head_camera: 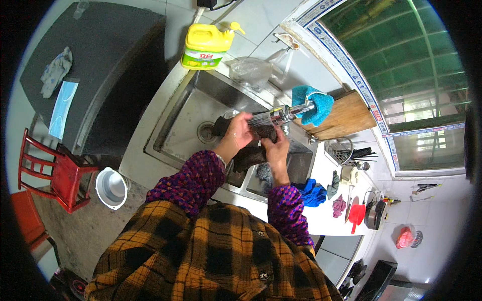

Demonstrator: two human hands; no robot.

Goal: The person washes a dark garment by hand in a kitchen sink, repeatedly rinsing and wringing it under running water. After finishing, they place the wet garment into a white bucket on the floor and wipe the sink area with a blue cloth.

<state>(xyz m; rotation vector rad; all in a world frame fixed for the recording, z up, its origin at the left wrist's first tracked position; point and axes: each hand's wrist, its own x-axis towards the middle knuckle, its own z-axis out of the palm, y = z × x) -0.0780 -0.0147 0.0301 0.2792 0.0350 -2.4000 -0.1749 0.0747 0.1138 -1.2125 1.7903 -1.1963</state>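
A dark brown item (249,157), seemingly wet cloth, is in my hands above the divider of a two-bowl steel sink (180,113). Its exact kind is hard to make out. My right hand (276,150) pinches it, with part hanging below the fingers. My left hand (239,131) holds it on the other side, and a dark end (221,126) sticks out past the fingers. Water runs from the chrome faucet (279,116) onto my left hand and the item. A turquoise cloth (310,103) is draped over the faucet's neck.
Behind the sink stand a yellow detergent jug (207,47) and a wooden cutting board (340,114). On the right counter lie a blue cloth (311,192), a red scoop (356,215) and a cutlery rack (339,152). A red chair (64,175) and white bucket (112,188) are at left.
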